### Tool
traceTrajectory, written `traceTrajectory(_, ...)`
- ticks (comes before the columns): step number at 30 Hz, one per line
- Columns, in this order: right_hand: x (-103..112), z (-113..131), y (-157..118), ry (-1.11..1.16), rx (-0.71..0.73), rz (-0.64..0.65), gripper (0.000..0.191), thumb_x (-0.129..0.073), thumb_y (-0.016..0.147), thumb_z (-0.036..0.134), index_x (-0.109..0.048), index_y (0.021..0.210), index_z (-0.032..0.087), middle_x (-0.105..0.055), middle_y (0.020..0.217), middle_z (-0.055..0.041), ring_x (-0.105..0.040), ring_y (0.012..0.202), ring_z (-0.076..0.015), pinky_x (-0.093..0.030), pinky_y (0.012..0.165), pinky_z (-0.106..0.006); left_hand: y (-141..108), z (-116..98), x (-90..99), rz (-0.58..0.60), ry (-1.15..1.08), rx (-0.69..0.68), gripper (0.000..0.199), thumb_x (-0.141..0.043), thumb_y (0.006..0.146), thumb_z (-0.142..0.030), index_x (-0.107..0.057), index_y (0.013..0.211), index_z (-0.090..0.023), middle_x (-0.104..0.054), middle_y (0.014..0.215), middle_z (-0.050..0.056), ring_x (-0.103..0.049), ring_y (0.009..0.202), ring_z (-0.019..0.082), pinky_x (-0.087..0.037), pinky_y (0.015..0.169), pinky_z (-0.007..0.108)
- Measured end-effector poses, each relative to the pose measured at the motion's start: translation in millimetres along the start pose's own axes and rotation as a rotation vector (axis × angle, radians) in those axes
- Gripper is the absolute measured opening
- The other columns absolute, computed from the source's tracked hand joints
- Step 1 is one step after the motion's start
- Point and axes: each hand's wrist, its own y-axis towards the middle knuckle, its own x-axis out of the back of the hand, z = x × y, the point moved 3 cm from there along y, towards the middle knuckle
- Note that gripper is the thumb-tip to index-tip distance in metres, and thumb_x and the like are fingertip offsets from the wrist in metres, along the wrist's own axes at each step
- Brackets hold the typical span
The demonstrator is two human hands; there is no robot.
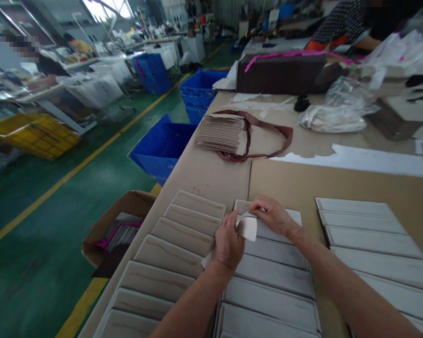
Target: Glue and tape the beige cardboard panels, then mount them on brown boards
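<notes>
My left hand is closed round a thin pale strip. One rounded white end of the strip sticks out past the fingers, and another pale corner shows below the palm. Fingertips of my right hand pinch at the strip's far edge; the exact grip is partly hidden. Both hands are over the middle row of flat pale panels, which overlap one another. To the left lies a row of beige panels with wavy brown lines, and to the right another row of whitish panels.
Farther up the table sit a stack of beige pieces, a brown strap and a clear plastic bag. Beside the left edge are a cardboard box and blue bins. Other people work in the background.
</notes>
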Motion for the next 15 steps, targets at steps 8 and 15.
traceTrajectory(8, -7, -2, -26, 0.028, 0.008, -0.152, 0.02, -0.047, 0.091, 0.021, -0.057, 0.073, 0.021, -0.059, 0.075, -0.0027, -0.049, 0.077, -0.018, -0.038, 0.072, -0.031, 20, -24, -0.7, -0.005, -0.036, -0.011, 0.016, -0.054, 0.074, -0.008, -0.066, 0.073, -0.019, -0.06, 0.071, 0.002, -0.057, 0.072, 0.016, -0.041, 0.067, 0.025)
traceTrajectory(15, -10, -13, -81, 0.348, -0.531, -0.722, 0.027, -0.056, 0.086, 0.038, -0.056, 0.106, 0.021, -0.06, 0.088, -0.0018, -0.054, 0.074, -0.0158, -0.044, 0.066, -0.028, 17, -53, 2.9, -0.058, -0.178, -0.083, 0.013, -0.052, 0.074, -0.009, -0.06, 0.069, -0.018, -0.056, 0.077, 0.002, -0.054, 0.076, 0.015, -0.042, 0.071, 0.024)
